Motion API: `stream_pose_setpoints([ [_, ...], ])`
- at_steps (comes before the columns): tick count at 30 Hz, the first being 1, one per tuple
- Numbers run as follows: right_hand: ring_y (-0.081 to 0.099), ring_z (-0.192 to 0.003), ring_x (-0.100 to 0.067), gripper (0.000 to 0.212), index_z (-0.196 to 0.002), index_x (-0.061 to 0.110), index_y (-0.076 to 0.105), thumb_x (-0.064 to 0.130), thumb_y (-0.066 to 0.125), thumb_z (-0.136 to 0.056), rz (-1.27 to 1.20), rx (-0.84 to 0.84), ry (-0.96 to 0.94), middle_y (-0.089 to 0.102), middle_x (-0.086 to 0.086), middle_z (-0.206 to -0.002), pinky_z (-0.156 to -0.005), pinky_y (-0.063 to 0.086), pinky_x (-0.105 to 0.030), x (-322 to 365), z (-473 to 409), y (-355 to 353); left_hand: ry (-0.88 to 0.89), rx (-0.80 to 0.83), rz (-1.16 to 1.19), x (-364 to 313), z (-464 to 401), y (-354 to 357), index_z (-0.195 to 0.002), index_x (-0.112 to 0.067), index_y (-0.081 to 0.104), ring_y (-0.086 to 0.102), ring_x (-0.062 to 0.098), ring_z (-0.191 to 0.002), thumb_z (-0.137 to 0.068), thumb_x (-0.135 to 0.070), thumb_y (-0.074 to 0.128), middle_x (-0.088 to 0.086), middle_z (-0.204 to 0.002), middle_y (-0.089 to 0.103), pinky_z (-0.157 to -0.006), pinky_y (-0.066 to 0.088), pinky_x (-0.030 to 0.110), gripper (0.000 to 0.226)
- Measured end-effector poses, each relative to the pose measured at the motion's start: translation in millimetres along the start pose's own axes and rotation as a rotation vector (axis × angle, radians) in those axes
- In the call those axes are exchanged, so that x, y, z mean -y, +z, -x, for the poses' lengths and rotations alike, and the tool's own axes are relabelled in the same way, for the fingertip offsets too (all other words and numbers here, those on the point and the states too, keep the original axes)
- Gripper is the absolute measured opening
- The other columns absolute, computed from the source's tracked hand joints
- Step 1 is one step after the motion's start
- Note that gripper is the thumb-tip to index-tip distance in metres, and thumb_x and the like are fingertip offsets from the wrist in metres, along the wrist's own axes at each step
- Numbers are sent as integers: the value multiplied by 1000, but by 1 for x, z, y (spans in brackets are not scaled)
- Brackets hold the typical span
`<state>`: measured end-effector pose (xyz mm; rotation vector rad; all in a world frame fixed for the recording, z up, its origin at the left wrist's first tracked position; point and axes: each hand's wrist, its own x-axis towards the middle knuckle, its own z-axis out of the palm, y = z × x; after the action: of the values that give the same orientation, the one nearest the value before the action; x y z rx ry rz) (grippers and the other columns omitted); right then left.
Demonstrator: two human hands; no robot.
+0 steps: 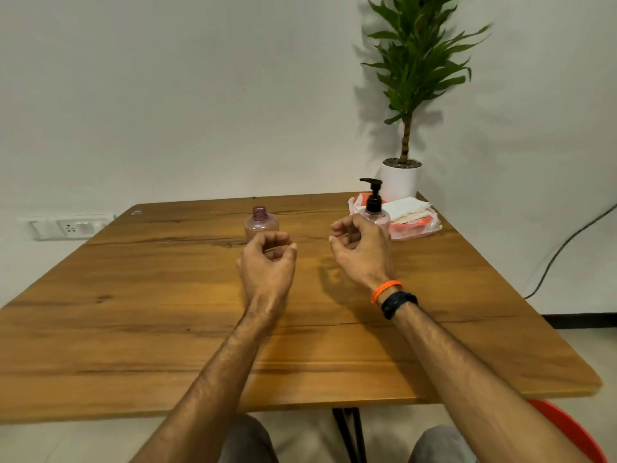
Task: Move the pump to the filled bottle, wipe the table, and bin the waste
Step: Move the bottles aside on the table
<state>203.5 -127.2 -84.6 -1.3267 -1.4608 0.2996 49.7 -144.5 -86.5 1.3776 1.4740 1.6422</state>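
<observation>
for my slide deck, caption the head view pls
Empty left hand and right hand hover above the table before an open bottle and pump bottle.

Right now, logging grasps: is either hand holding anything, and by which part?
Nothing is held: left hand and right hand hover loosely curled above the table.
</observation>
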Motion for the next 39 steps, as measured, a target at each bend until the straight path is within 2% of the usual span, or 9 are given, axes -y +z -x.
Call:
stream_pose_setpoints([
  [4,64,-74,-3,21,-93,24,62,24,73,-75,-6,105,64,65,15,-86,-78,59,-32,11,-3,36,-56,-68,-91,22,-13,-42,-99,-23,66,68,6,-86,-78,-15,75,-9,-95,70,-77,58,28,24],
  [9,60,-95,-9,57,-119,20,55,39,78,-70,92,189,60,63,6,-114,-82,51,-26,21,-10,82,-134,-47,-239,53,-38,-82,-106,-22,66,67,8,-93,-77,-17,76,-8,-105,69,-86,55,28,32],
  [12,52,-114,-18,82,-130,18,46,48,81,-63,129,223,63,55,-1,-128,-94,47,-31,25,-17,104,-175,22,-260,67,-45,-93,-111,-21,65,65,8,-96,-77,-18,77,-6,-110,68,-86,55,26,36],
  [14,51,-119,-21,90,-133,18,42,52,82,-60,135,225,76,53,-3,-132,-97,46,-32,27,-21,113,-165,40,-270,71,-45,-93,-111,-20,65,65,8,-97,-77,-17,77,-5,-110,69,-89,55,28,36],
  [19,59,-108,-19,77,-122,22,52,51,84,-58,85,213,97,62,0,-121,-84,52,-29,23,-23,121,-140,68,-270,74,-45,-86,-113,-20,64,64,7,-100,-77,-18,77,-7,-109,66,-91,54,29,38],
  [23,60,-104,-16,75,-119,25,55,56,83,-56,68,147,71,65,4,-116,-85,54,-33,19,-16,99,-143,88,-233,68,-45,-73,-113,-21,63,63,5,-98,-77,-18,77,-10,-108,64,-84,54,23,38],
  [29,58,-93,-7,73,-118,26,53,57,81,-58,37,25,3,60,12,-103,-77,50,-20,6,2,26,-65,146,-216,51,-25,-19,-110,-25,64,63,1,-94,-75,-21,77,-15,-102,65,-80,54,22,37],
  [35,60,-93,-9,72,-117,27,52,59,79,-58,162,-104,48,61,11,-105,-77,52,-25,-33,4,-62,-15,277,-225,38,1,52,-105,-28,64,64,2,-95,-75,-25,76,-14,-103,67,-86,57,28,32],
  [39,63,-97,-14,74,-120,24,54,55,81,-59,204,-194,159,66,4,-110,-84,55,-32,-64,-6,-103,21,362,-256,38,8,84,-106,-25,65,65,5,-97,-74,-24,76,-10,-104,69,-90,57,32,34],
])
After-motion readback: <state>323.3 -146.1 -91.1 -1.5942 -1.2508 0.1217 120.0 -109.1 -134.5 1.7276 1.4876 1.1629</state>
